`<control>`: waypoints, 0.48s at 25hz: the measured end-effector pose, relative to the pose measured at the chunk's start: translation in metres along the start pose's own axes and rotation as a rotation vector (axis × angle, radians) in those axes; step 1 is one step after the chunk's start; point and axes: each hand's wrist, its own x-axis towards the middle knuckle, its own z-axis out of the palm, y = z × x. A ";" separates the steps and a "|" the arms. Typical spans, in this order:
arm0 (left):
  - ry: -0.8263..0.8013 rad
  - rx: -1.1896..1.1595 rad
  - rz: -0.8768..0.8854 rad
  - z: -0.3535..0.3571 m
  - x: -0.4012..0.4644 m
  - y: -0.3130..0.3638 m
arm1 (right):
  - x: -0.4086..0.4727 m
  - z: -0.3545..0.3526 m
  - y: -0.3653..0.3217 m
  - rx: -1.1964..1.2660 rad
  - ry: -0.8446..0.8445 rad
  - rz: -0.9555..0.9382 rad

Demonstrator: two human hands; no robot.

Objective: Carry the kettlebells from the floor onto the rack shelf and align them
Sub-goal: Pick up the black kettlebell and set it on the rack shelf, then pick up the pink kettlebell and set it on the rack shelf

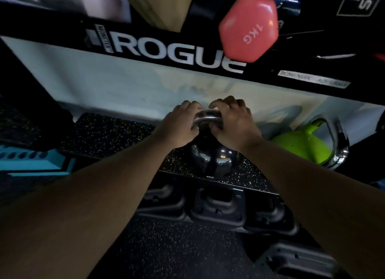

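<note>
A black kettlebell [210, 160] marked 4KG stands on the speckled rubber rack shelf [108, 132], near its front edge. Both hands wrap its chrome handle: my left hand [179, 126] on the left side, my right hand [233, 124] on the right. A lime green kettlebell [302, 145] with a chrome handle sits on the same shelf just to the right, apart from the black one.
A black beam lettered ROGUE [166, 49] runs overhead. A pink 1KG dumbbell [249, 28] juts out above it. Dark moulded weights [216, 210] sit below the shelf edge. A blue drilled bar [31, 160] lies left. A pale wall backs the shelf.
</note>
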 end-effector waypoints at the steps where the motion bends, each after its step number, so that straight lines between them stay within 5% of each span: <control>1: -0.004 0.019 -0.015 -0.009 -0.015 -0.007 | -0.001 0.000 -0.013 0.003 0.004 -0.067; 12: -0.089 0.281 -0.431 -0.110 -0.304 -0.134 | -0.061 0.093 -0.255 0.310 -0.300 -0.524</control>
